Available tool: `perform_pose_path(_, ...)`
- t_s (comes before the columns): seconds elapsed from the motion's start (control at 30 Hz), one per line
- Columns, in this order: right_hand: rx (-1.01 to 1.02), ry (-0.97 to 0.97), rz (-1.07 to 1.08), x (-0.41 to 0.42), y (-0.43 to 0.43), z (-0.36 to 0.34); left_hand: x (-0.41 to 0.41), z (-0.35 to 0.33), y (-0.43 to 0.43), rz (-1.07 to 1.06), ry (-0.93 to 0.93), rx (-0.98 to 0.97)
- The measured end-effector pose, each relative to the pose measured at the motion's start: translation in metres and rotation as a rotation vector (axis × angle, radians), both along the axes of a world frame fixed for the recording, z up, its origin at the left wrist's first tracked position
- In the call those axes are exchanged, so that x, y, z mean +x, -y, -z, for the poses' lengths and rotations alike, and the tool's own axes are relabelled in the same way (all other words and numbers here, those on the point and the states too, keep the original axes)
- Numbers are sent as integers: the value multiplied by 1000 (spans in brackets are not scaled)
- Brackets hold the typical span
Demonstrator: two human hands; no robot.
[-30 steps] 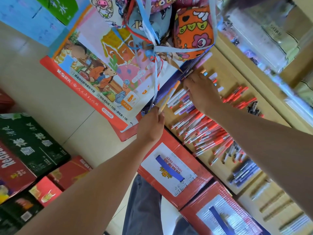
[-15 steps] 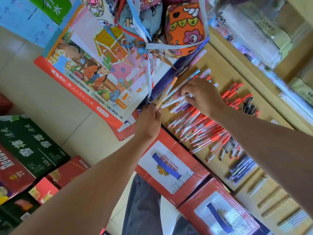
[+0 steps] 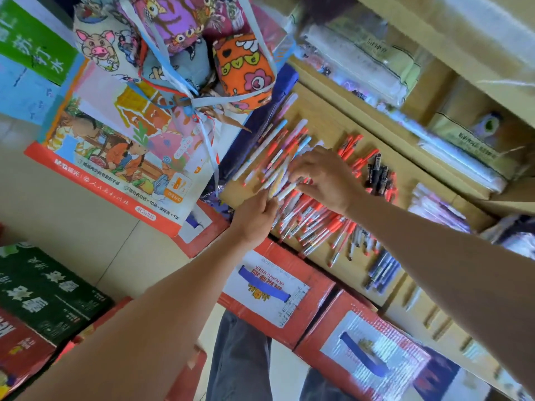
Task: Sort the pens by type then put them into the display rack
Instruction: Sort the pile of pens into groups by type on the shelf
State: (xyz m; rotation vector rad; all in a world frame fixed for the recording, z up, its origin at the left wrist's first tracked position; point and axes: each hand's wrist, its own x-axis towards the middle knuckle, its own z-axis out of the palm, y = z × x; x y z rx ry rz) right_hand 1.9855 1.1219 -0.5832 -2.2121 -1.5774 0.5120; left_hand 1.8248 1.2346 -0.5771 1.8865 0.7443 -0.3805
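Many pens lie on a wooden shelf (image 3: 324,123). A large heap of red-capped pens (image 3: 315,224) sits in the middle, red pens (image 3: 351,146) and black pens (image 3: 377,172) farther back, dark blue pens (image 3: 382,270) nearer me. Pastel white, pink and blue pens (image 3: 275,146) lie at the shelf's left end. My left hand (image 3: 254,218) pinches a few pale pens (image 3: 278,180) at their near ends. My right hand (image 3: 324,175) curls over the same pale pens, fingertips holding one of them.
Patterned cloth pouches (image 3: 185,47) hang on ribbons above the shelf's left end. Red cardboard boxes (image 3: 278,287) stand below the shelf's front edge. An illustrated box (image 3: 115,157) and green and red cartons (image 3: 43,296) lie on the floor to the left. Wrapped stock (image 3: 362,65) fills the upper shelf.
My right hand has pulled back from the far pastel pens toward my left hand. Both hands now meet over a small bunch of pale pens. The camera has shifted.
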Motion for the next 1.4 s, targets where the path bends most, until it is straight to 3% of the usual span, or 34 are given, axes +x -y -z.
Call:
perform_pose_path(0.07,56,-38,214,-4,15,-5,8,-5,8,-1,-8,-78)
perform_pose_path(0.17,144,-197,696,-17,37,-16,17,-9,25,21,7,-112)
perform_pose_path(0.23,200,-428,989,-27,47,-20,19,-10,40,82,7,-106)
perform_pose_path(0.33,224,-965,1296,-39,62,-20,21,-13,68,244,-11,-172)
perform_pose_path(0.4,280,-1131,1410,-43,84,-23,22,-16,85,289,-27,-189)
perform_pose_path(0.57,285,-1253,1310,-49,165,-40,28,-34,133,444,-66,-282)
perform_pose_path(0.67,413,-1241,1424,-52,219,-46,39,-52,176,434,-155,-364)
perform_pose_path(0.8,573,-1152,1636,-58,297,-48,54,-64,237,267,-247,-532)
perform_pose_path(0.87,642,-1169,1673,-64,330,-49,61,-66,271,306,-248,-563)
perform_pose_path(1.03,720,-1208,1682,-77,400,-52,68,-63,373,216,-430,-502)
perform_pose_path(1.13,654,-1221,1680,-84,448,-53,63,-62,419,244,-484,-486)
perform_pose_path(1.3,556,-1191,1684,-96,529,-56,54,-66,481,634,-571,-432)
perform_pose_path(1.4,531,-1188,1676,-100,571,-70,53,-59,525,737,-542,-401)
